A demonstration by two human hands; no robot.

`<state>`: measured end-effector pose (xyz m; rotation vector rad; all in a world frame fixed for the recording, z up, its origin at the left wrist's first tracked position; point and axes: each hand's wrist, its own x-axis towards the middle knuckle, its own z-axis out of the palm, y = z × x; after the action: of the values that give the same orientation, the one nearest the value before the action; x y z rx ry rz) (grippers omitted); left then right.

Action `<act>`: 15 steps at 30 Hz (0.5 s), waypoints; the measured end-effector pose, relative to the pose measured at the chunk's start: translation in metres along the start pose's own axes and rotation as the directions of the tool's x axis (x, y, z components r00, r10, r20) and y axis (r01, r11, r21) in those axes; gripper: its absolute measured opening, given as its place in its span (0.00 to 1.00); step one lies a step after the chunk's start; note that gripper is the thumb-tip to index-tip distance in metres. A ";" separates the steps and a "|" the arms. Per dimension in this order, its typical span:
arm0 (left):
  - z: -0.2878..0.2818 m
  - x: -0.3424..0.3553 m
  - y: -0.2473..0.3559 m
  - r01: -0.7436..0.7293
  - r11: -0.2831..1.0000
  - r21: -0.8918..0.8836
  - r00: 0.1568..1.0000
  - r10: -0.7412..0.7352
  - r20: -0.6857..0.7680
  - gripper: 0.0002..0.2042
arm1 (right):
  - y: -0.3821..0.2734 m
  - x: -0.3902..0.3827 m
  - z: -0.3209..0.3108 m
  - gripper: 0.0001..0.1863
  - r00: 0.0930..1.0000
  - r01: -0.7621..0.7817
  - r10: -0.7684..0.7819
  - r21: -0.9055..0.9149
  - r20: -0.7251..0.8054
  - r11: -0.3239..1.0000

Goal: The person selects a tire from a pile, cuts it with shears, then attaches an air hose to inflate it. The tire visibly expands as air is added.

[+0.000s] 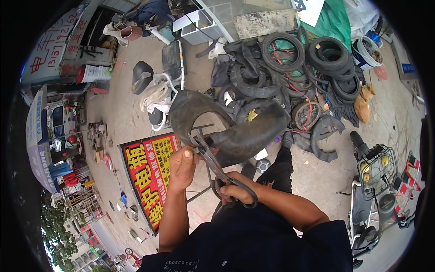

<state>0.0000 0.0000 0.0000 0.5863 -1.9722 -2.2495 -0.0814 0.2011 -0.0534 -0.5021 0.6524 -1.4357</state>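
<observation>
My right hand [239, 187] grips the dark looped handles of a large pair of scissors [212, 158]. The blades point up and to the left, parted at the tips. Close beside them, my left hand [182, 168] is closed in a pinch, thumb uppermost, on a small dark piece [196, 148] whose kind I cannot make out. Just beyond both hands lies a big, dark, curved rubber inner tube [256, 133], broad and smooth. The blades overlap part of it in view, and I cannot tell whether they touch it.
Worn tyres [283, 52] and cut rubber tubes are heaped ahead. To the left stands a red and black sign board [152, 181]; behind it is a white-framed chair [174, 81]. A scooter with a wire basket [378, 170] is at the right. A tan animal [362, 104] lies near the tyres.
</observation>
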 end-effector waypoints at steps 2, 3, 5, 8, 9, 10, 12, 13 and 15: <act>0.001 0.000 0.000 -0.016 0.999 -0.040 1.000 0.016 -0.002 0.30 | -0.002 -0.004 -0.001 0.12 0.998 0.019 -0.025 -0.107 -0.059 0.994; -0.004 -0.001 0.006 0.006 0.999 -0.046 1.000 -0.005 0.018 0.30 | -0.003 0.001 0.003 0.12 0.997 0.018 -0.029 -0.158 -0.065 0.987; -0.004 0.004 0.005 0.028 0.995 -0.096 0.997 -0.021 0.076 0.30 | -0.006 -0.001 -0.003 0.13 0.994 0.020 -0.052 -0.299 -0.098 0.954; -0.006 0.009 0.016 0.085 0.990 -0.114 0.989 -0.071 0.126 0.29 | -0.013 0.007 -0.012 0.14 0.985 0.158 -0.170 -0.471 0.017 0.868; -0.003 0.012 0.018 0.099 0.990 -0.103 0.987 -0.084 0.138 0.28 | -0.016 0.005 -0.016 0.14 0.978 0.203 -0.207 -0.419 0.035 0.885; -0.001 0.014 0.019 0.116 0.989 -0.092 0.984 -0.101 0.150 0.28 | -0.018 0.003 -0.018 0.15 0.980 0.195 -0.195 -0.388 0.038 0.901; 0.003 0.022 0.022 0.115 0.990 -0.077 0.974 -0.097 0.203 0.28 | -0.016 0.005 -0.016 0.16 0.991 0.131 -0.130 -0.219 0.019 0.967; 0.007 0.025 0.023 0.120 0.991 -0.064 0.972 -0.104 0.212 0.29 | -0.015 0.001 -0.014 0.16 0.993 0.115 -0.115 -0.108 0.006 0.988; 0.014 0.035 0.021 0.126 0.991 -0.036 0.965 -0.114 0.236 0.29 | -0.011 -0.009 -0.013 0.17 0.995 0.103 -0.102 0.114 -0.015 0.988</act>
<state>-0.0406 -0.0014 0.0137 0.4664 -2.0239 -2.5401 -0.0981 0.2099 -0.0542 -0.4440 0.5539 -1.5639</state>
